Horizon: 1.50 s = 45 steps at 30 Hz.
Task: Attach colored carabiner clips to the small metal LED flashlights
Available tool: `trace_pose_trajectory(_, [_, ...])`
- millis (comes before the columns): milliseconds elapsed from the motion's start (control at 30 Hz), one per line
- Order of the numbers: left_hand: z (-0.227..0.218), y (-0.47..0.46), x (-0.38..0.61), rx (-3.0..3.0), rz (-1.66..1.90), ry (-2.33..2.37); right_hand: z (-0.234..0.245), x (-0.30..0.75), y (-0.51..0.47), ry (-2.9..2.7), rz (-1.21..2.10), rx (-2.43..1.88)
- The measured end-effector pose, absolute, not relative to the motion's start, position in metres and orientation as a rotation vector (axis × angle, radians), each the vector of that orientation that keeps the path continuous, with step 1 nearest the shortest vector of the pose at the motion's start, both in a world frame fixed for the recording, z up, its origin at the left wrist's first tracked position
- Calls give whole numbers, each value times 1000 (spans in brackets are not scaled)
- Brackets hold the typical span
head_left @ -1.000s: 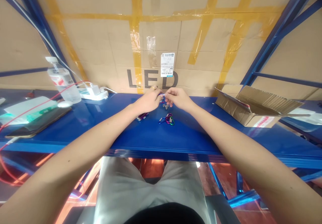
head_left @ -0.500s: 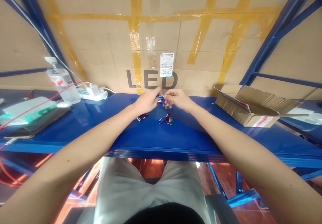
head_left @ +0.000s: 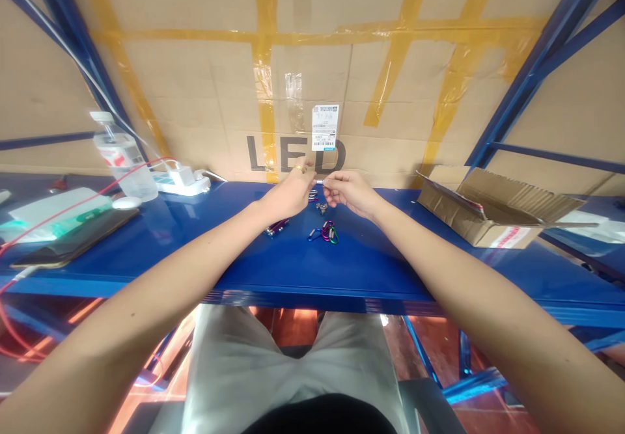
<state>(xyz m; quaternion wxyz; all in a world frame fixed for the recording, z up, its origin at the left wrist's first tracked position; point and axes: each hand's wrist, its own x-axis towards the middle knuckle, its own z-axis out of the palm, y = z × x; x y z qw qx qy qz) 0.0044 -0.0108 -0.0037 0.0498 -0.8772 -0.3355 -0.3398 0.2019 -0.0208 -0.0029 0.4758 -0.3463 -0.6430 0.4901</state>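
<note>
Two bare hands are working close together above the far part of a blue surface (head_left: 273, 265). The right hand (head_left: 347, 192) is pinching a small slim piece (head_left: 320, 182) between thumb and fingertips, so that the piece is lying in the narrow space between the two hands. The left hand (head_left: 291, 192), with a ring showing on one finger, is holding its fingertips bent at the opposite end; whether it is gripping that end, one cannot tell, since its back is hiding the contact.

Just below the hands, small metal bits (head_left: 321, 208) are lying in a loose cluster. Nearer the front edge, blue, purple and green snap hooks (head_left: 325, 231) are lying grouped, touching or overlapping. Beside the left forearm, several purple and silvery pieces (head_left: 277, 227) are resting, partly covered by it.

At the right, an open cardboard box (head_left: 510, 235) is standing with its flaps spread. At the left, a clear bottle (head_left: 127, 167) with a white cap is standing near a white power strip (head_left: 188, 187). Behind everything, a large taped cardboard sheet (head_left: 219, 95) is bearing the letters "LED" and a white label (head_left: 325, 127).
</note>
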Motion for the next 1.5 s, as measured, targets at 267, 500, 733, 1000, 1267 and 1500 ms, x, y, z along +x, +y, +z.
trace_pose_trajectory(267, [-1,-15,4,-2734,-945,-1016,-7,202,-21,-1610,1184,-836])
trace_pose_trajectory(500, [-1,-20,4,-2721,-943,-947,-6,205,-19,-1608,1247,-865])
trace_pose_trajectory(733, [-6,-15,6,-2754,-982,-961,-10,209,-15,-1555,1337,-839])
trace_pose_trajectory(1000, [0,-23,11,-2753,-1156,-804,-5,213,-15,-1471,1540,-789])
trace_pose_trajectory(1267, [-2,-20,11,-2755,-1200,-717,4,211,-20,-1299,1742,-844])
trace_pose_trajectory(1500, [-14,-9,15,-2660,-1280,-983,-3,207,-16,-1463,1443,-841])
